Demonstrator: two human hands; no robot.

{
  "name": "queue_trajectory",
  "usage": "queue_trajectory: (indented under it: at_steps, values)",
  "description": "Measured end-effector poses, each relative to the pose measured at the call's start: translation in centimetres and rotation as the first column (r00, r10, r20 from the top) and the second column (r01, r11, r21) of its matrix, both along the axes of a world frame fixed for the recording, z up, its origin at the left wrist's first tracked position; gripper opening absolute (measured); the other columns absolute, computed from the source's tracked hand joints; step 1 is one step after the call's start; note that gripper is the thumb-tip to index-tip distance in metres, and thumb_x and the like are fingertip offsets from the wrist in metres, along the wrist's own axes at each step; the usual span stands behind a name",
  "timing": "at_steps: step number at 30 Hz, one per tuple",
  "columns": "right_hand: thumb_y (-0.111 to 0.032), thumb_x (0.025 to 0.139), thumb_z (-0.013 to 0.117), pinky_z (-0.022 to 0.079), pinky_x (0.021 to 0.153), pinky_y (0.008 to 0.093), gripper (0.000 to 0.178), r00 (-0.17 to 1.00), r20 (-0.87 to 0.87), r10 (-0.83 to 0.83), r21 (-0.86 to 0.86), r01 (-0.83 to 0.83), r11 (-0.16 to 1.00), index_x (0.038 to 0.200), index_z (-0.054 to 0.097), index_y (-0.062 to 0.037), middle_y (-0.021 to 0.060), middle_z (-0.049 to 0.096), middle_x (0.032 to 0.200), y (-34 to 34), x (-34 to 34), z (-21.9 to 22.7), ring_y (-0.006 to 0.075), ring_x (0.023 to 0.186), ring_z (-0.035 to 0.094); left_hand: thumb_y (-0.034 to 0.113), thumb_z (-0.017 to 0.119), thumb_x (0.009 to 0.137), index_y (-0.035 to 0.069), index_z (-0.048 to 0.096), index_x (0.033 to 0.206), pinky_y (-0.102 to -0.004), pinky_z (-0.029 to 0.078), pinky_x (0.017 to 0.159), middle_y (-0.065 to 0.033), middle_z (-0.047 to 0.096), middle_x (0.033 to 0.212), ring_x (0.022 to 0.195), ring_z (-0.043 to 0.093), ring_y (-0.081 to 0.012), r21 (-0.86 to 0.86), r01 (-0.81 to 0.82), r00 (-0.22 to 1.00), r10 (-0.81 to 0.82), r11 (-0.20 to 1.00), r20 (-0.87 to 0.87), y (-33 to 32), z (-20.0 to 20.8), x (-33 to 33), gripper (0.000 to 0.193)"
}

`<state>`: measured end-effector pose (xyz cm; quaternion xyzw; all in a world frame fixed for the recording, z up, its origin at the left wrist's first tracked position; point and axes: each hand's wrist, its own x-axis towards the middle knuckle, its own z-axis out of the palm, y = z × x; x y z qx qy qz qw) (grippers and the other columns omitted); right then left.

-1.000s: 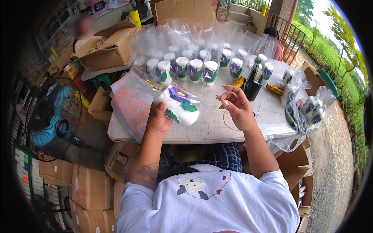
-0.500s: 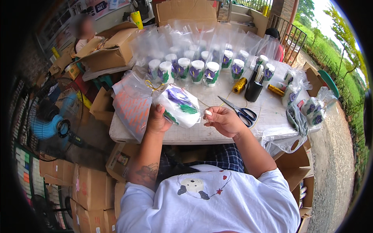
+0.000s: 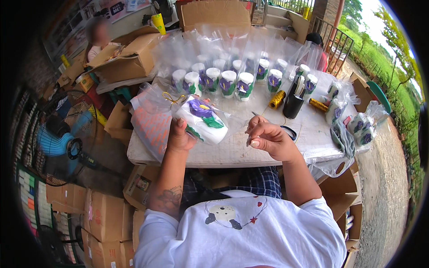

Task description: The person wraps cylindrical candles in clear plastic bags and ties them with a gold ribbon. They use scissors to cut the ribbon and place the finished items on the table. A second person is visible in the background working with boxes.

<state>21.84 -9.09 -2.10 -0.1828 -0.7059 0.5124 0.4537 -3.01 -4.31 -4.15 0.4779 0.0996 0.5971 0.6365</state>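
My left hand (image 3: 181,137) is wrapped round a white candle-like cylinder (image 3: 206,129) with a raised purple flower and green leaves. It lies tilted in a clear plastic bag (image 3: 234,125), whose neck is tied with a gold cord bow (image 3: 172,98). To the right, my right hand (image 3: 270,138) is closed in a pinch, thumb against the fingers, a little apart from the cylinder. A loose bag corner points toward these fingertips; whatever they hold is too small to make out. Behind this hand, scissors (image 3: 289,132) with dark handles lie mostly hidden on the white table (image 3: 205,160).
Several similar bagged cylinders (image 3: 227,85) stand in rows at the back. Gold cord spools (image 3: 277,99) flank a black tape dispenser (image 3: 293,100). Finished bags (image 3: 359,127) and a grey cloth (image 3: 342,138) lie right. A fan (image 3: 67,142) stands left; another person (image 3: 96,40) sits beyond boxes.
My right hand has moved right, away from the cylinder, and now covers most of the scissors. The bag corner has spread out to the right. My left hand keeps its hold.
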Motion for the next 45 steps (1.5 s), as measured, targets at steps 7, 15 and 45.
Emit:
queue_trajectory:
  at_steps: [7, 15, 45]
  values:
    - [-0.019, 0.086, 0.063, 0.038, 0.068, 0.0224, 0.016, 0.999, 0.014, -0.052, -0.097, 0.053, 0.994, 0.079, 0.057, -0.0053, -0.0009, 0.050, 0.082, 1.4, -0.4, -0.4, 0.0083, 0.076, 0.045, 0.042, 0.083, 0.057, 0.001, 0.038, 0.126, -0.0422, 0.041, 0.096, -0.0171, 0.050, 0.121, 0.112, 0.049, -0.0280, -0.031, 0.070, 0.997, -0.069, 0.997, 0.040, -0.5, 0.3, 0.5, 0.092]
    - [-0.019, 0.087, 0.063, 0.036, 0.067, 0.0198, 0.017, 0.995, -0.083, -0.050, -0.248, 0.028, 0.968, 0.078, 0.057, -0.0058, -0.0032, 0.051, 0.081, 2.4, -1.2, -1.9, 0.0060, 0.073, 0.045, 0.051, 0.080, 0.056, 0.004, 0.039, 0.125, -0.0442, 0.045, 0.092, -0.0135, 0.051, 0.117, 0.108, 0.052, -0.0294, 0.020, 0.002, 0.999, -0.001, 1.000, -0.039, -0.8, 0.9, 0.6, 0.093]
    - [-0.030, 0.075, 0.072, 0.043, 0.078, 0.0359, 0.029, -0.121, -0.071, -0.990, 0.642, 0.754, -0.139, 0.085, 0.063, -0.0039, 0.0106, 0.057, 0.090, 8.9, 10.9, -5.1, 0.0263, 0.087, 0.053, 0.016, 0.078, 0.071, -0.003, 0.041, 0.117, -0.0301, 0.048, 0.077, -0.0105, 0.057, 0.100, 0.088, 0.057, -0.0163, 0.194, -0.478, 0.644, 0.492, 0.857, -0.585, 1.0, -6.1, 3.6, 0.062]
